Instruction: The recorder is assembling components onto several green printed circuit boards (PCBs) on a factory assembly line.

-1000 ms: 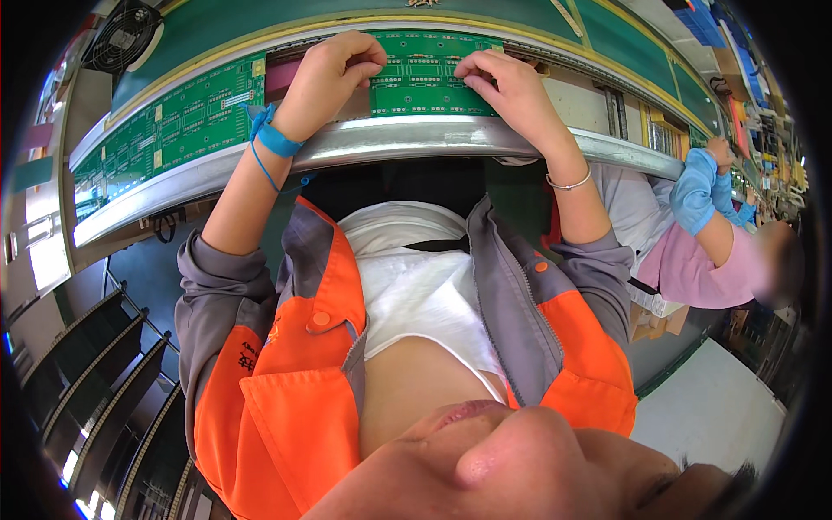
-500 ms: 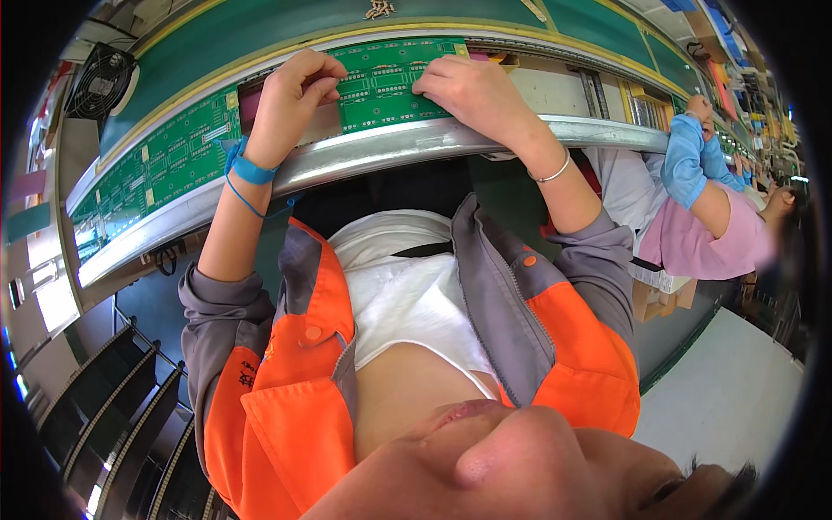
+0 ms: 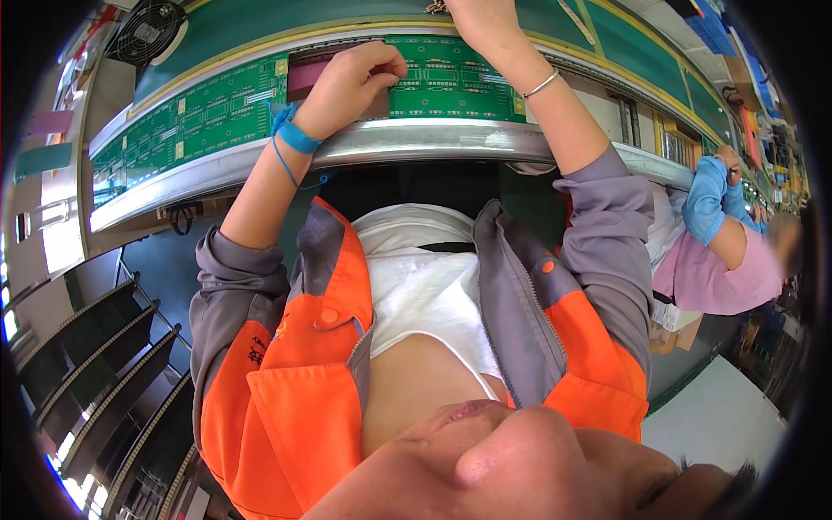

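A green circuit board (image 3: 451,102) with rows of small parts lies in the metal rail (image 3: 433,137) in front of me. At its left end my left hand (image 3: 357,80) is closed, thumb and fingers drawn together in a pinch; anything between them is too small to make out. My right hand (image 3: 482,19) reaches past the board's far side, beside a small pile of loose components (image 3: 436,7). The top edge of the head view crops it, so its fingertips are hidden. Around my left wrist sits a blue strap (image 3: 299,137) with a thin cord.
More green circuit boards (image 3: 195,126) lie along the rail to the left. A black fan (image 3: 147,33) stands at the far left, and a green work surface (image 3: 286,30) runs behind the rail. A co-worker's blue sleeve (image 3: 706,204) is at the right. Black racks (image 3: 95,381) stand lower left.
My right hand has left the board's surface and gone up to the component pile. My left hand stays by the board's left end. The view has shifted, moving the scene rightward.
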The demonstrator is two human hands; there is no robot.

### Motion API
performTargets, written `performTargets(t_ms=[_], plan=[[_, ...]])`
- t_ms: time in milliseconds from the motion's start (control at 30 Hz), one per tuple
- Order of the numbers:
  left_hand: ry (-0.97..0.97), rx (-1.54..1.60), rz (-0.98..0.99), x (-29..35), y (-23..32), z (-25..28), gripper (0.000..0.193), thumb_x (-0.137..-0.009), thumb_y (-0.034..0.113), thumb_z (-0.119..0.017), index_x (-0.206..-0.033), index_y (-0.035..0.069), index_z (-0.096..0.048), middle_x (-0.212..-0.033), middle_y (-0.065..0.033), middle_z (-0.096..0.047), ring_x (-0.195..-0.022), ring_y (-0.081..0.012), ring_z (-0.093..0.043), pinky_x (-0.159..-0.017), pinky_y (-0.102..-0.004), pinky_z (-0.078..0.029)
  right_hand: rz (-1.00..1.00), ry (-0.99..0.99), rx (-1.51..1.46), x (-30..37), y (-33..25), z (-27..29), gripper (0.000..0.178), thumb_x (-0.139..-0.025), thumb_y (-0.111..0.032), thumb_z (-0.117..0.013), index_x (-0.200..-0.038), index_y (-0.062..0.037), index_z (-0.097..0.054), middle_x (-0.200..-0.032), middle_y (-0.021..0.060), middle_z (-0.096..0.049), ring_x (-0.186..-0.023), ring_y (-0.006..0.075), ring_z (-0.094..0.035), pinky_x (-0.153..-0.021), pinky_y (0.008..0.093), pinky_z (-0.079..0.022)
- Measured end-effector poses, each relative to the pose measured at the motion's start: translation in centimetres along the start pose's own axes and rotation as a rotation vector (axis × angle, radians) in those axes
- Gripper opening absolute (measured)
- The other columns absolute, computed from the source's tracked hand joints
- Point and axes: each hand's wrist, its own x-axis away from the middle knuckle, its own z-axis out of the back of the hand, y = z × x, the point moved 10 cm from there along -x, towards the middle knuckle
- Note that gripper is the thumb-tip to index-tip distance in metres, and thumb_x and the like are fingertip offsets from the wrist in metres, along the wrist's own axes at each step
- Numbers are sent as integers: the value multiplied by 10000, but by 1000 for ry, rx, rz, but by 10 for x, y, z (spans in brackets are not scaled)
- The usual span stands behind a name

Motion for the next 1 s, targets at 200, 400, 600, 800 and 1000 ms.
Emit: performTargets(t_ms=[200, 400, 600, 800, 1000], plan=[[-43, -90, -60, 1, 3, -6, 167, -908, -40, -687, -1073, -14, -676, -968, -93, -698, -880, -185, -670, -776, -297, -539, -49, -9, -138, 18, 5, 35, 91, -917, -106, -614, -901, -55, -687, -859, 169, -694, -850, 385, -693, -757, 469, -579], [-39, -89, -77, 1, 3, -6, 165, -908, -38, -686, -1071, -22, -670, -968, -107, -686, -876, -203, -664, -783, -310, -539, -143, -199, -546, 57, 6, 41, 126, -945, -83, -634, -1043, -43, -703, -965, 108, -730, -887, 296, -699, -795, 402, -566], [-54, -93, -76, 1, 7, -7, 152, -907, -36, -676, -1059, -22, -670, -963, -121, -671, -872, -234, -665, -781, -337, -540, -115, -262, -746, 87, -18, 38, 129, -974, -83, -672, -1088, -35, -709, -931, 87, -733, -846, 211, -708, -792, 324, -549], [-90, -244, -212, 2, 20, -15, 138, -900, -8, -677, -1036, 8, -686, -965, -143, -606, -881, -335, -643, -773, -400, -523, -25, -215, -711, 94, -41, 35, 123, -930, -141, -696, -1040, -95, -726, -963, 83, -742, -902, 310, -707, -792, 403, -554], [-79, -334, -184, 3, 22, -18, 171, -917, 64, -679, -1086, 85, -674, -1024, -114, -636, -917, -368, -668, -752, -455, -547, 17, -213, -638, 94, -47, 38, 143, -907, -86, -727, -1039, -44, -688, -958, 98, -753, -862, 277, -736, -776, 356, -574]])
